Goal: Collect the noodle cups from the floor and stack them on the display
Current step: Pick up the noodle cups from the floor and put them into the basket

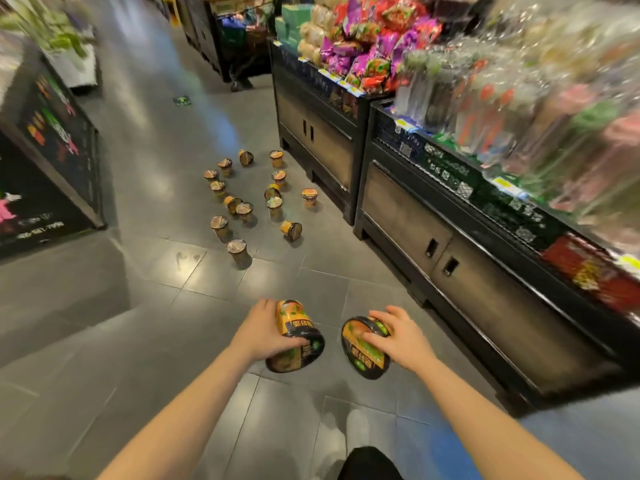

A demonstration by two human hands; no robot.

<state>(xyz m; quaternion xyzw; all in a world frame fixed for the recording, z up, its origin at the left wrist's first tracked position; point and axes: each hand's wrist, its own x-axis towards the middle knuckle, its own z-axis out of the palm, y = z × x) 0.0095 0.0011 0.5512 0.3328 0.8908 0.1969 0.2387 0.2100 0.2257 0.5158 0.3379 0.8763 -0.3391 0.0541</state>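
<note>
1. Nearest me, the person's left hand (264, 329) is wrapped round the side of a noodle cup (296, 336), fingers curled over its yellow and black wall. The cup is tipped over, its lid end toward the camera, held above the grey tiled floor (156, 306).
2. Just to the right, the right hand (398, 336) grips a second noodle cup (360, 344), thumb across the printed lid and fingers curled over the far rim. This one is tilted so the lid faces up and toward me. The two cups sit close side by side but apart.
3. Below the hands, a pale shoe (356, 424) shows between the forearms, blurred.
4. Far left, a dark signboard (52, 140) with coloured figures leans at the aisle's edge.
5. In the middle of the aisle, further off, the loose cups on the floor (249, 199) are scattered in a rough cluster. Most stand upright with lids showing; a few lie on their sides, such as the one at the right edge of the group (291, 230).
6. Beyond them, a small green scrap (181, 100) lies on the tiles.
7. Along the right runs the dark display stand (408, 216) with cabinet doors below. On top of it are bright snack packets (367, 46) further off and blurred clear-wrapped packs (502, 98) nearer.
</note>
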